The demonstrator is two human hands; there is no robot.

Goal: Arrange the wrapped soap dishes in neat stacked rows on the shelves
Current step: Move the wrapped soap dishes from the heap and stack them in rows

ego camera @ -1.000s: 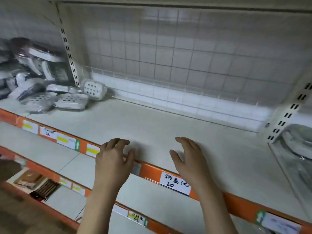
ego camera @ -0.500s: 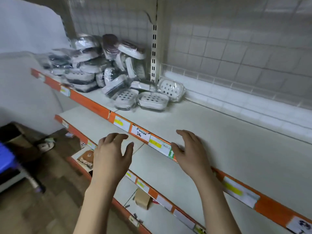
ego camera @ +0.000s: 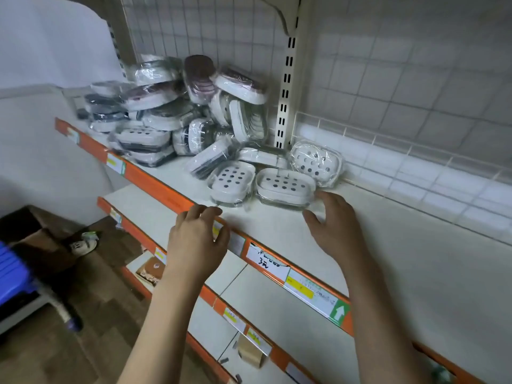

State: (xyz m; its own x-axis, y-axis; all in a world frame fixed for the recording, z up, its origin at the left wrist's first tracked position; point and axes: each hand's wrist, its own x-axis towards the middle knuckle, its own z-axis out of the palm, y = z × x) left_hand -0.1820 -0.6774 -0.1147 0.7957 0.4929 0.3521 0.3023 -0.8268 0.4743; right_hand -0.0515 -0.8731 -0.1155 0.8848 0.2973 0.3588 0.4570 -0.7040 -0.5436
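Soap dishes (ego camera: 177, 112) wrapped in clear film lay in a loose heap at the left end of the upper shelf (ego camera: 401, 273), against the wire grid back, and my hands were close to the nearest of them. My right hand (ego camera: 332, 225) hovered over the shelf with fingers spread and relaxed, grasping nothing; its fingertips were at the right corner of the nearest dish (ego camera: 285, 187), though I could not tell whether they touched the wrap. My left hand (ego camera: 196, 239) was at the orange front edge (ego camera: 155, 187) of the shelf, fingers loosely curled over it, also grasping nothing.

Just left of the nearest dish lay a second dish (ego camera: 231, 181), holes upward, and behind them a third dish (ego camera: 315, 162) leaned tilted against the low wire rail. Farther back and left the rest were piled unevenly, some flat, some on edge, some with dark inserts.

Price labels (ego camera: 313, 292) ran along the orange strip. A lower shelf (ego camera: 155, 209) sat below, and a white slotted post (ego camera: 285, 92) rose behind the heap. On the floor to the left stood a blue crate (ego camera: 11, 275).
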